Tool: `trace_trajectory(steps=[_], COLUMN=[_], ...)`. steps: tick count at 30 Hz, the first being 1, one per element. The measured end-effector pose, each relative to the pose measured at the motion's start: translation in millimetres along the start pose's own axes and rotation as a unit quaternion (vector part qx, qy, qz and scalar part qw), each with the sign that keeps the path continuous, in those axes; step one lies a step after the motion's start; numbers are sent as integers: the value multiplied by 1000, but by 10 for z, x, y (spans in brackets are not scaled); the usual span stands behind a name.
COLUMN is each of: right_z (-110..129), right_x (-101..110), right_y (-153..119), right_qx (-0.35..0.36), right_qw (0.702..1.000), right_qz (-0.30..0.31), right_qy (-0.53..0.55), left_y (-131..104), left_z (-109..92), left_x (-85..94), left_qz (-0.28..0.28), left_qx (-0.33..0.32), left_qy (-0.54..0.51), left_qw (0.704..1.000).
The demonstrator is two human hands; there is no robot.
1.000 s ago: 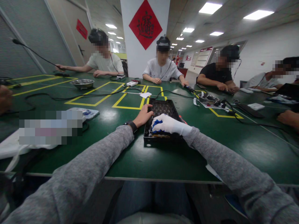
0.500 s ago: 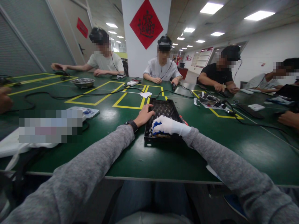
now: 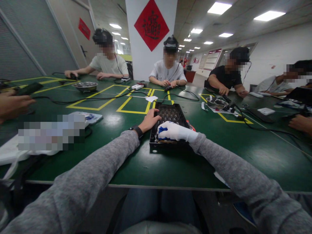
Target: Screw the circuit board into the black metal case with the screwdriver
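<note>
Spanning rm: green table [image 3: 170, 169], yellow-taped.

Even bright indoor light from ceiling panels [image 3: 269, 14], upper right. Soft glare patches on glossy green table [image 3: 170, 169], near centre-left and right. Shadows weak, short. Strong wide-angle bend at edges, sleeves stretched. Centre sharp; far background slightly soft. Pixelated blocks over faces and left-side area

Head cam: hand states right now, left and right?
Left hand: bare, open, resting on the left edge of the black tray.
Right hand: white-gloved, closed around a blue object over the tray.
</note>
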State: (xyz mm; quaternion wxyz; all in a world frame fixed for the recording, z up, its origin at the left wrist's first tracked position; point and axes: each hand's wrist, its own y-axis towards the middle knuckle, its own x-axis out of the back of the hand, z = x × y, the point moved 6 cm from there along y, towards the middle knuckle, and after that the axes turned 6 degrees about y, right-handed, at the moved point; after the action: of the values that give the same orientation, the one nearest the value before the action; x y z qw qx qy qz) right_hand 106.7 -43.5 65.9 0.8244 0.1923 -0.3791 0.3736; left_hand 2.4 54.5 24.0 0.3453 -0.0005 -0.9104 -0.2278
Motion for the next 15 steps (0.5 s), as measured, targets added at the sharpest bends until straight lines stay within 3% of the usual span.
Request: trace_trajectory(steps=[6,9,13,15], right_z=[27,69,65,-54], right_x=[-10,68,524,870], right_y=[-21,-2,-42,-147], right_qx=[-14,3,8,-59], right_qw=[999,998,977,956], right_qz=[-4,-53,-201,-284], right_qy=[28,44,68,33], left_y=[-8,-10,-10,-10], left_z=[-8,-12,-20,-25], left_x=[2,11,23,26], left_qz=[3,5,3,1], left_qx=[-2,-5,-4,-1], left_qy=[-4,-1,2,2], left_qw=[1000,1000,1000,1000])
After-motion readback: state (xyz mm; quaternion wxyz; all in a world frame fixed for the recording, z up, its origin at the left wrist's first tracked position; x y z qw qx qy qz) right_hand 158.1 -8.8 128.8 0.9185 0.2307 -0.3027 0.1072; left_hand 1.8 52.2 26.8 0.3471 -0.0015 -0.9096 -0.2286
